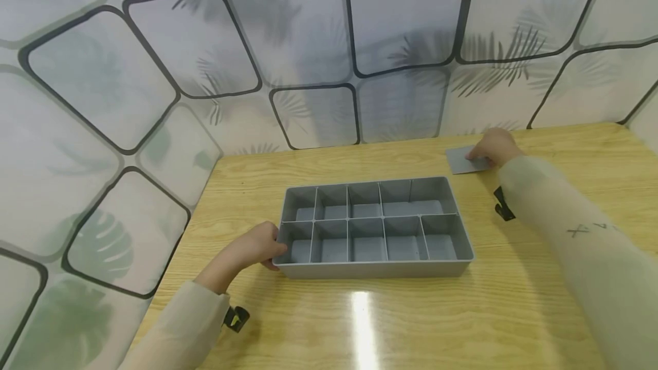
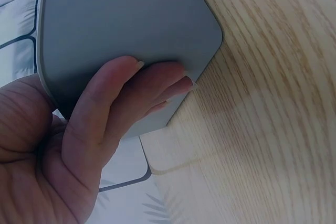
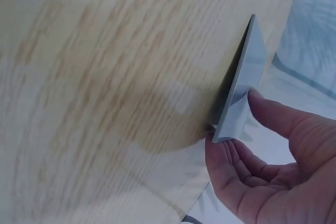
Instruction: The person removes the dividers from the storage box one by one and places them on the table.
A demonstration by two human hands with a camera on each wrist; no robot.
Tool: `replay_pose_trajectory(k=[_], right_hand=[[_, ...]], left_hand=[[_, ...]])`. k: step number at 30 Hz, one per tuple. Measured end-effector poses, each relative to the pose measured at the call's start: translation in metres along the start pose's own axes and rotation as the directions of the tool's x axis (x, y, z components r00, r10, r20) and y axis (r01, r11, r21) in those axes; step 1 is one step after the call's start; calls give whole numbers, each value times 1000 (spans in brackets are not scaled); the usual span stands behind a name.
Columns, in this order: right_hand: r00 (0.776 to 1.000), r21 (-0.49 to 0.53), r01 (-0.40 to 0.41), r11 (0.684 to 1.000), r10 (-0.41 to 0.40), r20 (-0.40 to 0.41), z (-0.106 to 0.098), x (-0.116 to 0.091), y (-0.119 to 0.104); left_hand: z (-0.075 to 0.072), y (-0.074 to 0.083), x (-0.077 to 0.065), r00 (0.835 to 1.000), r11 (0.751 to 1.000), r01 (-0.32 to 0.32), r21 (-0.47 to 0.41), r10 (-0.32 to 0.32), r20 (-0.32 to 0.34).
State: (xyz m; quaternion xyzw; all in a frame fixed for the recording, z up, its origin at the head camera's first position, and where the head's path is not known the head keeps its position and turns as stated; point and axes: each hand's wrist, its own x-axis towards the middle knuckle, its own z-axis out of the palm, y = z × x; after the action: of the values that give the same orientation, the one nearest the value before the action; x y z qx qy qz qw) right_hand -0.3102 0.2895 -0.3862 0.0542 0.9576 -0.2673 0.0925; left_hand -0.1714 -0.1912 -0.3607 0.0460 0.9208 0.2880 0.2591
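A grey divided box [image 1: 377, 270] with several compartments stands on the wooden table. My left hand [image 1: 259, 244] grips its left end, thumb over the rim at the near corner. In the left wrist view the left hand's fingers [image 2: 113, 95] lie against the outer wall of the box [image 2: 131, 19]. Toward the back right, my right hand [image 1: 494, 146] pinches a thin flat grey plate [image 1: 459, 161]. The right wrist view shows the thumb of the right hand [image 3: 268, 156] on top of the plate [image 3: 251, 64] and the fingers under its edge, with the plate tilted just above the wood.
The wooden table [image 1: 411, 324] reaches back to a patterned curtain or covering [image 1: 313, 113] behind and on the left. Black straps or mounts [image 1: 236, 318] show at both wrists. A bright light reflection lies on the table in front of the box.
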Motion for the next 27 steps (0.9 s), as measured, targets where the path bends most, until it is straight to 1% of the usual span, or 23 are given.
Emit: replay_pose_trajectory(k=[3, 7, 11, 14, 18, 21, 24, 27], right_hand=[[1000, -19, 24, 1000, -24, 14, 0, -3, -3], [998, -78, 45, 996, -42, 39, -1, -4, -4], [996, -104, 53, 993, -45, 81, -3, -4, -3], [993, -77, 51, 996, -42, 107, -6, -4, -2], [989, 3, 26, 1000, -27, 148, -12, -7, -4], [983, 41, 5, 999, -13, 182, -18, -11, -9], [977, 32, 4, 999, -11, 215, -23, -14, -16], [967, -26, 32, 999, -25, 252, -27, -19, -25]], left_hand=[[-1, 1, 0, 1000, 1000, -3, -5, 3, 2], [-1, 2, -1, 1000, 1000, -2, -10, 2, 0], [-1, 2, -2, 1000, 1000, 4, -11, -4, 0], [0, 2, -2, 1000, 1000, 4, -11, -4, 0], [0, 1, -1, 1000, 1000, -3, -15, 3, -4], [0, 0, -1, 1000, 1000, -2, -25, 1, -7], [0, -1, -1, 1000, 1000, 1, -31, -1, -7], [0, 0, -1, 1000, 999, 2, -34, -2, -1]])
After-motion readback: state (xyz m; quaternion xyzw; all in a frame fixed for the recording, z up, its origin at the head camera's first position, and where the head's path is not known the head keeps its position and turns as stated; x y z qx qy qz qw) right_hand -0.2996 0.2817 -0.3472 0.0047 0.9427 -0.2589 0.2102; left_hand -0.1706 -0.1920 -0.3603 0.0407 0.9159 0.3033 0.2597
